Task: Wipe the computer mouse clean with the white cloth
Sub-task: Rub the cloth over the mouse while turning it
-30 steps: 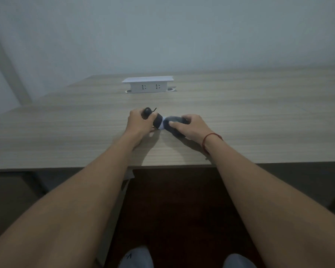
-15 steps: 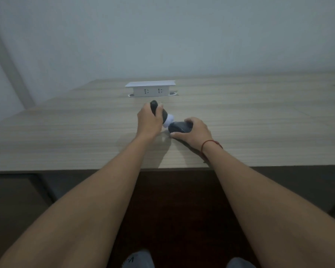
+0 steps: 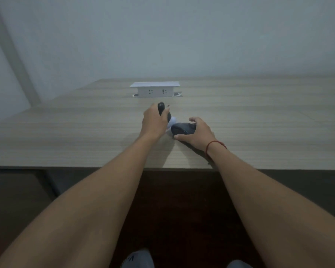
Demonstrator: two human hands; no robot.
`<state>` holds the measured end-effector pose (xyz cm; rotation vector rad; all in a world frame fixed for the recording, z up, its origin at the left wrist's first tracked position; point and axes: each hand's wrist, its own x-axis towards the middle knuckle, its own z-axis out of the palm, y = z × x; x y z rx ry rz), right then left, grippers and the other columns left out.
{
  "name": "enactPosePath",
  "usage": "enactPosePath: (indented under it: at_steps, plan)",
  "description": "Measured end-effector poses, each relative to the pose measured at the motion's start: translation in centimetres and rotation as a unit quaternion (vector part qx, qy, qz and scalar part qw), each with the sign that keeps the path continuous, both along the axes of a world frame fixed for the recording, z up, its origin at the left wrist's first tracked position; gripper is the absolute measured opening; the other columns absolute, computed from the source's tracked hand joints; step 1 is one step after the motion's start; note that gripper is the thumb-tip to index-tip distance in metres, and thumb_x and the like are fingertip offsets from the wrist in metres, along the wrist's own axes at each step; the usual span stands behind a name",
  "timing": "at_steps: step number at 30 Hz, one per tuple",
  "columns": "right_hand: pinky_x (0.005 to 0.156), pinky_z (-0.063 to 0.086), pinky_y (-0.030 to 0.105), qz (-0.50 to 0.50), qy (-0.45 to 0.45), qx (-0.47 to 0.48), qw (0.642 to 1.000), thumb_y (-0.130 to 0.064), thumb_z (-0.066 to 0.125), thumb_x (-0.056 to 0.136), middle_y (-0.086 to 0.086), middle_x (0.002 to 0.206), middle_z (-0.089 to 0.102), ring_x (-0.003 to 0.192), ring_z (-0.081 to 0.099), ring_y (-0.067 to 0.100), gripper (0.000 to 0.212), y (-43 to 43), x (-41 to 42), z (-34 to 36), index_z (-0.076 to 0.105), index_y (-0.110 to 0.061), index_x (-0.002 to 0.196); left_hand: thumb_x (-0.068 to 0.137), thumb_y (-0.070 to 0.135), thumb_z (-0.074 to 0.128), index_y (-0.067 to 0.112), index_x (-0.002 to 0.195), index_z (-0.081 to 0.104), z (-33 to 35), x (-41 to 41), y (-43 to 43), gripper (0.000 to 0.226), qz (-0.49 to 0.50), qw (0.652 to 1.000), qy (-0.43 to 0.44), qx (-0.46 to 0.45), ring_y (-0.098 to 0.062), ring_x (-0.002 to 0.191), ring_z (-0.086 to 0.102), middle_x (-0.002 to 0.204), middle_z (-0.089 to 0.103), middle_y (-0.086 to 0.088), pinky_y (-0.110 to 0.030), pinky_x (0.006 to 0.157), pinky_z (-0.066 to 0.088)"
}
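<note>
The dark computer mouse rests on the wooden desk, and my right hand grips it from the right side. Just left of it, my left hand is closed around a dark bottle-shaped object that sticks up past the fingers. A small patch of white cloth shows between my left hand and the mouse, touching the mouse's left end. Most of the cloth is hidden by my left hand.
A white pop-up socket box stands on the desk behind my hands. The desk's front edge runs across the view under my forearms. A pale wall rises behind the desk. A red string circles my right wrist.
My left hand has lifted and tilted the dark object more upright, away from me. My right hand keeps its hold on the mouse. The view has tipped up slightly.
</note>
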<state>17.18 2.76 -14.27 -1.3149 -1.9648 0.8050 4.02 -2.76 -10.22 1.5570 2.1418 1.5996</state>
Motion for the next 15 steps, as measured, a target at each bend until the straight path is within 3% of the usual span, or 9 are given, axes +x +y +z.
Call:
enactPosePath:
  at_steps: [2,6,10,15]
  plan:
    - [0.106,0.041,0.051,0.004,0.000,-0.005,1.000,-0.052,0.083,0.060,0.001,0.134,0.053,0.124,0.049,0.029,0.089,0.1,0.1,0.0,0.039,-0.029,0.134,0.098,0.026,0.051,0.004,0.099,0.058,0.5,0.4,-0.1,0.024,-0.023,0.999,0.004,0.025,-0.018,0.084,0.051,0.092,0.055,-0.005,-0.021,0.067,0.035]
    - [0.106,0.041,0.050,-0.004,-0.003,0.005,1.000,-0.055,0.082,0.060,0.002,0.135,0.053,0.126,0.048,0.030,0.091,-0.1,-0.1,-0.1,0.038,-0.029,0.136,0.098,0.024,0.051,0.001,0.108,0.056,-0.7,-0.3,0.3,0.025,-0.031,0.997,0.035,-0.055,-0.024,0.090,0.054,0.103,0.059,-0.014,-0.029,0.074,0.040]
    - [0.105,0.041,0.049,-0.013,-0.010,0.012,1.000,-0.054,0.082,0.060,0.002,0.131,0.057,0.122,0.052,0.028,0.090,-0.3,-0.3,-0.1,0.040,-0.027,0.135,0.098,0.028,0.051,0.006,0.099,0.059,-0.7,0.3,0.0,0.024,-0.048,0.998,0.015,0.026,-0.016,0.081,0.052,0.092,0.057,-0.004,-0.016,0.065,0.040]
    - [0.104,0.043,0.049,-0.027,-0.013,0.016,0.999,-0.055,0.082,0.060,0.003,0.130,0.056,0.121,0.052,0.028,0.090,-0.6,-0.5,0.0,0.039,-0.028,0.134,0.098,0.029,0.051,0.003,0.103,0.059,-0.7,0.2,0.3,0.027,-0.035,0.999,0.033,0.019,-0.022,0.089,0.057,0.097,0.059,-0.009,-0.032,0.079,0.050]
